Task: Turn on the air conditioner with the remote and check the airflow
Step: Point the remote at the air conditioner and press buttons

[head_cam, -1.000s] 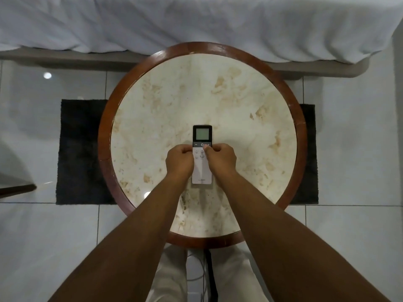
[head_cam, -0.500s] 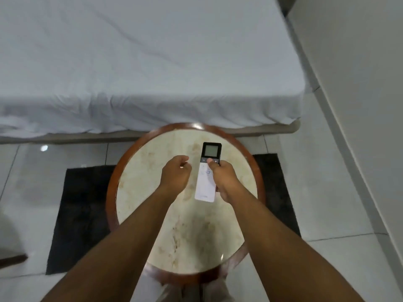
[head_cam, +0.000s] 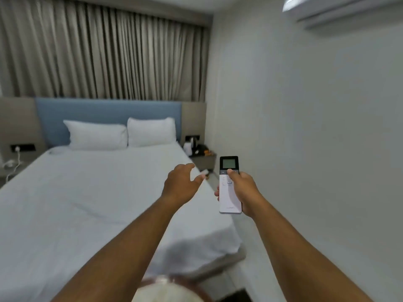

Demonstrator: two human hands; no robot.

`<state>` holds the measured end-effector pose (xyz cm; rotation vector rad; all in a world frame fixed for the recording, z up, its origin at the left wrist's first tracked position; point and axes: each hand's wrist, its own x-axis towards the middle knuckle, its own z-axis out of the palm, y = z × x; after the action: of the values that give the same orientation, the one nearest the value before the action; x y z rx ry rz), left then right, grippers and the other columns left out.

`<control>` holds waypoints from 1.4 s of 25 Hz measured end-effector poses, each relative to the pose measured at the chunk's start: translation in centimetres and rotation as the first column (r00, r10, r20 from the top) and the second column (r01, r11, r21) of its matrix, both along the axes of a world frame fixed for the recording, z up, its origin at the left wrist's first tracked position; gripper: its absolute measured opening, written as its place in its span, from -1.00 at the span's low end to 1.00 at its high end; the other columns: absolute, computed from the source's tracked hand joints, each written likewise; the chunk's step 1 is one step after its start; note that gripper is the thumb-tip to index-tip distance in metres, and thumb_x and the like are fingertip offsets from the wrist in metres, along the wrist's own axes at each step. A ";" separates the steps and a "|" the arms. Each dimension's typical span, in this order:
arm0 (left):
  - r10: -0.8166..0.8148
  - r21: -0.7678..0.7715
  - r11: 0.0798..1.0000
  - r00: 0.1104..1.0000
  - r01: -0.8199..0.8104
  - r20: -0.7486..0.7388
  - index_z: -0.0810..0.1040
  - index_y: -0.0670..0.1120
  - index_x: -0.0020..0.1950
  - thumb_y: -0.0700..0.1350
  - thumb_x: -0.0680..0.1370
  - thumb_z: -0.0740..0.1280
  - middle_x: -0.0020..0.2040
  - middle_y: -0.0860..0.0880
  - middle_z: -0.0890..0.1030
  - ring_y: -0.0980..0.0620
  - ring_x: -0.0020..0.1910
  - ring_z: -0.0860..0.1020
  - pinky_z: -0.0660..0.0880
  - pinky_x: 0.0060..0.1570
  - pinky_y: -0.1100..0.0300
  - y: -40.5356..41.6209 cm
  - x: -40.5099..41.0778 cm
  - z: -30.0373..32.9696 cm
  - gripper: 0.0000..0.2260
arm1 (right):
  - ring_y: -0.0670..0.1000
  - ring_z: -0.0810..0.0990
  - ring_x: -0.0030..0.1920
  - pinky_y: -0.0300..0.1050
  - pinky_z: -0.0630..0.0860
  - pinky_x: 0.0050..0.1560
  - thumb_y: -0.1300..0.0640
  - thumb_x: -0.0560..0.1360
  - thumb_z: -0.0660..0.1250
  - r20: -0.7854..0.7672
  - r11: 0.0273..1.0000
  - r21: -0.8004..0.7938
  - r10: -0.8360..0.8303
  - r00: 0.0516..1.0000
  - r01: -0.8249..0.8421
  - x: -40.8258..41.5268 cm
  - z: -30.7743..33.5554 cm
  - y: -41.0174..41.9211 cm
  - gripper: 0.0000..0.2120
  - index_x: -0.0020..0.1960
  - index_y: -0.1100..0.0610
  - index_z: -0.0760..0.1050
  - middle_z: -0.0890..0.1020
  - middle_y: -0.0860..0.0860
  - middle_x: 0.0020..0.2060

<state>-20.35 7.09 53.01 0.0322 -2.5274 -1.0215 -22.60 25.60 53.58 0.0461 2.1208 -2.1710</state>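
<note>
My right hand (head_cam: pixel 243 190) holds a white remote (head_cam: pixel 230 197) upright in the air, its dark screen end pointing up and away. My thumb rests on the buttons just below the screen. My left hand (head_cam: pixel 181 184) hovers to the left of the remote, fingers spread and empty, a short gap away from it. The white air conditioner (head_cam: pixel 340 9) hangs high on the right wall at the top right corner, only partly in view.
A white-sheeted bed (head_cam: pixel 91 192) with two pillows (head_cam: pixel 122 134) fills the left and middle. A round marble table (head_cam: pixel 168 290) shows at the bottom edge. A nightstand (head_cam: pixel 202 159) with a kettle stands by the right wall; curtains (head_cam: pixel 104 51) hang behind.
The remote has been lifted off the round table by my right hand. My left hand has let go and opened. My view has swung up from the table to the room.
</note>
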 end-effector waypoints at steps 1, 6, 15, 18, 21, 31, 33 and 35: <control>-0.039 -0.060 0.998 0.994 0.033 -0.101 0.43 -0.03 0.39 0.16 0.54 0.32 0.37 -0.11 0.48 -0.16 0.35 0.43 0.41 0.26 -0.04 1.6 -0.2 3.9 -0.52 | 0.26 0.73 -0.29 0.26 0.68 -0.14 -0.02 0.64 0.24 -0.078 1.000 -0.022 -0.023 0.997 0.021 0.4 3.6 2.0 -0.72 0.13 0.22 0.45 0.72 0.23 -0.25; -0.124 -0.315 0.949 0.910 -0.008 -0.396 0.29 -0.02 0.49 0.28 0.52 0.25 0.47 -0.11 0.38 -0.15 0.43 0.32 0.32 0.34 -0.11 7.7 0.0 17.5 -0.37 | 0.26 0.72 -0.34 0.16 0.69 -0.25 0.00 0.64 0.23 -0.347 0.989 -0.064 -0.145 0.926 0.131 3.8 17.0 10.0 -0.72 0.14 0.21 0.48 0.70 0.25 -0.23; -0.222 -0.492 0.854 0.737 -0.169 -0.638 -0.04 0.02 0.59 0.53 0.41 -0.18 0.62 -0.13 0.02 -0.18 0.59 -0.11 -0.12 0.51 -0.16 17.7 2.2 28.6 -0.12 | 0.22 0.71 -0.41 0.02 0.65 -0.38 0.04 0.60 0.25 -0.580 0.926 -0.121 -0.358 0.732 0.358 11.5 28.5 19.3 -0.74 0.08 0.25 0.49 0.70 0.24 -0.28; -0.245 -0.461 0.879 0.717 -0.119 -0.653 -0.08 0.02 0.59 0.56 0.38 -0.27 0.63 -0.11 -0.03 -0.15 0.59 -0.16 -0.17 0.51 -0.14 20.2 2.9 29.8 -0.08 | 0.21 0.70 -0.42 0.03 0.66 -0.37 0.05 0.60 0.24 -0.610 0.904 -0.145 -0.402 0.683 0.402 13.4 29.9 21.4 -0.75 0.08 0.25 0.49 0.69 0.25 -0.27; -0.258 -0.458 0.884 0.721 -0.093 -0.643 -0.09 0.01 0.59 0.57 0.35 -0.27 0.63 -0.12 -0.06 -0.16 0.58 -0.18 -0.17 0.51 -0.14 21.6 3.5 30.0 -0.05 | 0.21 0.69 -0.43 0.04 0.66 -0.37 0.07 0.59 0.24 -0.620 0.895 -0.168 -0.421 0.662 0.412 14.7 30.3 22.6 -0.78 0.04 0.23 0.49 0.68 0.22 -0.33; -0.266 -0.462 0.881 0.700 -0.102 -0.662 -0.18 0.01 0.58 0.62 0.24 -0.35 0.62 -0.12 -0.10 -0.16 0.58 -0.20 -0.18 0.52 -0.12 22.1 3.1 30.7 0.06 | 0.22 0.70 -0.40 0.05 0.65 -0.35 0.16 0.49 0.22 -0.635 0.901 -0.127 -0.396 0.663 0.415 14.8 31.8 23.0 -0.83 0.02 0.22 0.46 0.67 0.23 -0.29; -0.261 -0.458 0.883 0.701 -0.105 -0.664 -0.19 0.00 0.58 0.62 0.24 -0.35 0.62 -0.12 -0.11 -0.16 0.58 -0.20 -0.19 0.51 -0.11 21.8 2.8 30.7 0.06 | 0.23 0.69 -0.39 0.09 0.65 -0.31 0.20 0.46 0.19 -0.645 0.902 -0.116 -0.386 0.659 0.415 14.5 32.0 22.6 -0.82 0.03 0.22 0.45 0.65 0.26 -0.24; -0.269 -0.459 0.883 0.696 -0.098 -0.666 -0.19 0.00 0.58 0.62 0.24 -0.35 0.62 -0.12 -0.11 -0.15 0.58 -0.21 -0.20 0.51 -0.09 21.4 2.4 30.8 0.06 | 0.19 0.71 -0.38 0.09 0.66 -0.29 0.24 0.50 0.20 -0.667 0.906 -0.109 -0.371 0.646 0.409 14.2 32.3 22.4 -0.81 0.09 0.25 0.46 0.66 0.26 -0.20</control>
<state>-17.91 28.51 83.77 -0.5371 -1.9541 -0.3003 -8.38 48.00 85.87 -0.3860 2.7677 -2.6828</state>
